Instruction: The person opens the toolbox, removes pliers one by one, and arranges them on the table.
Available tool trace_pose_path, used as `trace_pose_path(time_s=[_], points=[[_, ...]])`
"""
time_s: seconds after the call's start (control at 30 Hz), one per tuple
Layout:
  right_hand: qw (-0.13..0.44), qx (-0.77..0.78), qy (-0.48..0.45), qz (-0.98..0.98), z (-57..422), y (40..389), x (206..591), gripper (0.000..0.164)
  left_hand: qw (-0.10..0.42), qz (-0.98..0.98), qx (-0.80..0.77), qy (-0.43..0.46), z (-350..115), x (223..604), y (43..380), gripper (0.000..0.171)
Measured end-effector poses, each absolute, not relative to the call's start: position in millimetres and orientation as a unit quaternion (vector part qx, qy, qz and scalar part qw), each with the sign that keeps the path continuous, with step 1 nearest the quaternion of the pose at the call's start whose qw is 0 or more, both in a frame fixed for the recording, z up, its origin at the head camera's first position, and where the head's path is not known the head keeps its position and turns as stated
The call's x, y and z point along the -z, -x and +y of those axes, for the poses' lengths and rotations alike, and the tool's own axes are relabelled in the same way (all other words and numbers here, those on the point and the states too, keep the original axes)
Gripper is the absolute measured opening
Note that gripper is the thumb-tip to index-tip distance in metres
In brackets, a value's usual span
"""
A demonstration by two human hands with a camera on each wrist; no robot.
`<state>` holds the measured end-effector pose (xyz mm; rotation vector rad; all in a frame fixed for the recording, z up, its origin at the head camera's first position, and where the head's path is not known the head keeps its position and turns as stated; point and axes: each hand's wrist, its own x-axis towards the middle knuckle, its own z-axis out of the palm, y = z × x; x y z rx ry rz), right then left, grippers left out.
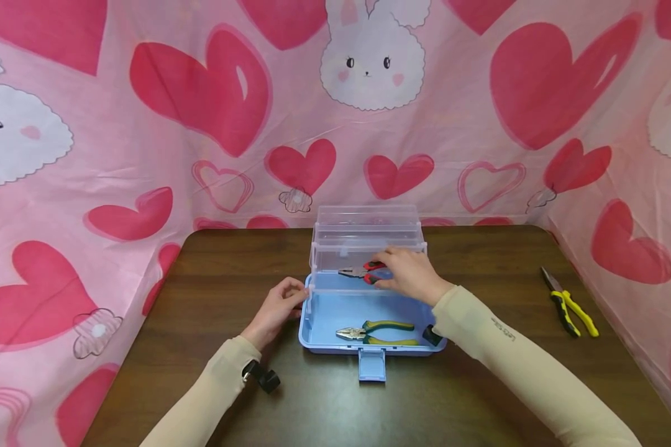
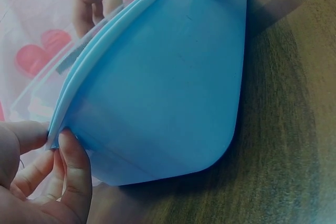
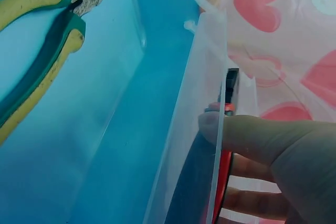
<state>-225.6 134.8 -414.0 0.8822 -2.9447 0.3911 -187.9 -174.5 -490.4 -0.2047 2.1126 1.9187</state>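
Observation:
A blue toolbox (image 1: 335, 349) stands with its latch hanging down in front and a clear plastic tray (image 1: 325, 257) raised at its back. My left hand (image 1: 276, 310) pinches the box's left rim between thumb and fingers; the left wrist view shows the fingertips (image 2: 73, 148) right at that rim. My right hand (image 1: 410, 273) holds combination pliers with red-and-black handles (image 1: 359, 272) at the clear tray, their steel jaws pointing left. Inside the box lie pliers with green-and-yellow handles (image 1: 388, 325), also large in the right wrist view.
Long-nose pliers with yellow-and-black handles (image 1: 559, 295) lie on the dark wooden table (image 1: 497, 372) at the right. Behind the table hangs a pink cloth (image 1: 453, 112) with hearts and rabbits. The front latch (image 1: 372, 366) sticks out toward me.

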Motion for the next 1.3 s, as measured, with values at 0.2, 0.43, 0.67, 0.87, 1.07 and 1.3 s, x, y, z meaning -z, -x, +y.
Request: trace_pose_path(time_s=[0.2, 0.43, 0.67, 0.87, 1.07, 1.3], points=[[0.028, -0.168, -0.266, -0.949, 139, 221, 413, 0.056, 0.140, 0.733, -0.662, 0.070, -175, 489, 187, 0.020], [0.057, -0.227, -0.246, -0.941, 149, 211, 404, 0.055, 0.140, 0.739, -0.655, 0.075, -174, 490, 185, 0.024], [0.072, -0.245, -0.229, -0.939, 166, 205, 393, 0.053, 0.140, 0.744, -0.648, 0.078, -174, 488, 181, 0.026], [0.064, -0.256, -0.201, -0.943, 187, 198, 388, 0.055, 0.141, 0.739, -0.654, 0.078, -174, 488, 181, 0.025], [0.091, -0.235, -0.160, -0.954, 214, 189, 387, 0.053, 0.141, 0.732, -0.663, 0.077, -174, 488, 180, 0.023], [0.085, -0.215, -0.099, -0.968, 254, 182, 397, 0.058, 0.140, 0.733, -0.662, 0.072, -175, 489, 182, 0.023]])
